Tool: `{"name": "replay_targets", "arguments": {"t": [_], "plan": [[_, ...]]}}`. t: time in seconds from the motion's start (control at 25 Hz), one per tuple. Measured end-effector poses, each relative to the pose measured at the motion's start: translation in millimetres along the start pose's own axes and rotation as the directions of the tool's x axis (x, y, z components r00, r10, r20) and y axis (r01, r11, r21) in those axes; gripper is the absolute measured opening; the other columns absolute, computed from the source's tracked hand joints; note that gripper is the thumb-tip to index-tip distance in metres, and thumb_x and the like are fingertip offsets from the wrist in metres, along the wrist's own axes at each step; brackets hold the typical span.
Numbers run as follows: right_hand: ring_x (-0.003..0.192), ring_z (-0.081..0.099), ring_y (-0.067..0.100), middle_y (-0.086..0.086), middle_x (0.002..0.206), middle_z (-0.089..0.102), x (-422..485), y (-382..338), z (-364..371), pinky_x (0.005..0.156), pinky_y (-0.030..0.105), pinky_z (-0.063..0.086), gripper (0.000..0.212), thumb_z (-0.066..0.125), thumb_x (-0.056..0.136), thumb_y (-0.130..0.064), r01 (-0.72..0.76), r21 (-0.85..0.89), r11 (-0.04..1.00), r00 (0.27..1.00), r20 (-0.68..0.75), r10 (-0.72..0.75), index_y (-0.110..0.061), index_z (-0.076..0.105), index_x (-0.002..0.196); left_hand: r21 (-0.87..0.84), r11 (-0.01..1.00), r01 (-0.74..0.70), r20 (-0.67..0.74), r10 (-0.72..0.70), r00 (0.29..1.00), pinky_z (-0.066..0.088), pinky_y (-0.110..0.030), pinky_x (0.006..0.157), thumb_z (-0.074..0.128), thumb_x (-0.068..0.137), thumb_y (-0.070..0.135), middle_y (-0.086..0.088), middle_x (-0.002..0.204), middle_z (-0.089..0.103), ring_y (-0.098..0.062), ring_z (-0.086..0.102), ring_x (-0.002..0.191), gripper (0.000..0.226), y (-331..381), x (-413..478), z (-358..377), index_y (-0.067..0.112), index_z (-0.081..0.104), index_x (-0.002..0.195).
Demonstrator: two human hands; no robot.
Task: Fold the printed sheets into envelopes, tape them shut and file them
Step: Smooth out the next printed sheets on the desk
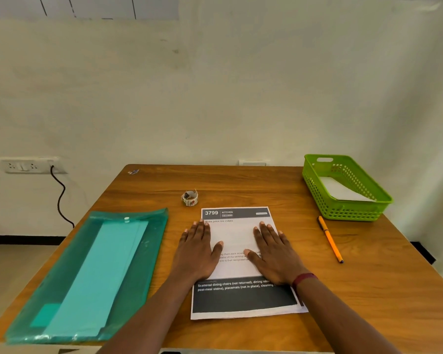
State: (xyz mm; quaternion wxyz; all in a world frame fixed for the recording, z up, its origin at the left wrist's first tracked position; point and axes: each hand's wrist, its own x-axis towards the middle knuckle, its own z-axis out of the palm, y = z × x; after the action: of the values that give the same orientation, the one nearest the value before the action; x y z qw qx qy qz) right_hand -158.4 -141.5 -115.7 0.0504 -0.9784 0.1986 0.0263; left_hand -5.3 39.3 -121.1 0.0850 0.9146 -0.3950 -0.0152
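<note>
Centre of frame: printed sheet (241,261) lies flat and unfolded on table (368,290); left hand (198,251) and right hand (273,251) press it with straight fingers, grasping nothing. Tape roll (189,198) untouched above; green basket (343,210), right, holds one white paper. Folding barely begun.

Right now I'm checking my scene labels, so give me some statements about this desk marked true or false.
1. The left hand and right hand rest flat on the printed sheet. True.
2. The orange pen lies inside the green basket. False: it lies on the table, beside the basket.
3. The tape roll sits beyond the sheet's far edge. True.
4. The teal folder lies right of the sheet. False: it lies to its left.
</note>
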Motion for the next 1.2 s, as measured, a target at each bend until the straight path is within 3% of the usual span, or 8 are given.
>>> {"name": "replay_targets", "arguments": {"t": [0.24,0.4,0.76,0.96,1.2], "plan": [[0.149,-0.011,0.018,0.003,0.163,-0.01,0.8,2.1,6.0,0.12,0.041,-0.007,0.086,0.001,0.088,-0.075,-0.005,-0.005,1.0,0.999,-0.045,0.005,-0.021,-0.006,0.155,-0.117,0.993,-0.014,-0.07,0.006,0.998,0.013,-0.042,0.12,0.033,0.096,0.06,-0.003,0.161,0.022,-0.021,0.015,0.149,0.068,-4.4,1.3,-0.6,0.023,0.027,0.153],[0.149,-0.012,0.018,0.002,0.163,-0.011,1.8,3.6,8.7,0.118,0.04,-0.008,0.089,-0.003,0.085,-0.077,-0.003,0.005,1.0,0.999,-0.045,0.004,-0.022,-0.007,0.154,-0.19,0.982,-0.001,-0.016,-0.002,1.0,0.028,-0.044,0.111,0.05,0.088,0.065,0.002,0.153,0.033,-0.021,0.03,0.139,0.071,-9.3,10.6,-12.3,0.03,0.032,0.148],[0.149,-0.013,0.018,0.002,0.162,-0.013,1.1,2.7,8.2,0.119,0.04,-0.008,0.09,-0.004,0.083,-0.077,0.002,0.021,1.0,0.999,-0.042,-0.001,-0.022,-0.007,0.154,-0.034,0.996,0.087,0.294,-0.073,0.953,0.026,-0.058,0.111,0.071,0.074,0.065,-0.006,0.158,0.023,-0.034,0.018,0.144,0.096,1.4,46.7,-43.2,0.035,0.022,0.15],[0.15,-0.009,0.017,0.001,0.163,-0.009,0.3,3.6,8.1,0.119,0.039,-0.007,0.088,0.0,0.085,-0.077,0.01,0.038,0.999,0.998,-0.068,-0.008,-0.023,-0.005,0.155,-0.038,0.993,0.108,0.332,-0.089,0.939,0.027,-0.055,0.109,0.074,0.073,0.06,-0.006,0.152,0.029,-0.032,0.022,0.14,0.078,6.1,49.2,-46.5,0.035,0.039,0.138],[0.15,-0.008,0.017,0.001,0.163,-0.007,-1.2,4.0,7.6,0.116,0.037,-0.009,0.085,0.004,0.087,-0.075,0.017,0.038,0.999,0.997,-0.069,-0.014,-0.024,-0.002,0.155,-0.061,0.988,0.139,0.326,-0.112,0.939,0.028,-0.055,0.108,0.077,0.073,0.057,-0.005,0.149,0.031,-0.031,0.025,0.139,0.072,11.2,45.1,-52.1,0.031,0.043,0.131]]}}
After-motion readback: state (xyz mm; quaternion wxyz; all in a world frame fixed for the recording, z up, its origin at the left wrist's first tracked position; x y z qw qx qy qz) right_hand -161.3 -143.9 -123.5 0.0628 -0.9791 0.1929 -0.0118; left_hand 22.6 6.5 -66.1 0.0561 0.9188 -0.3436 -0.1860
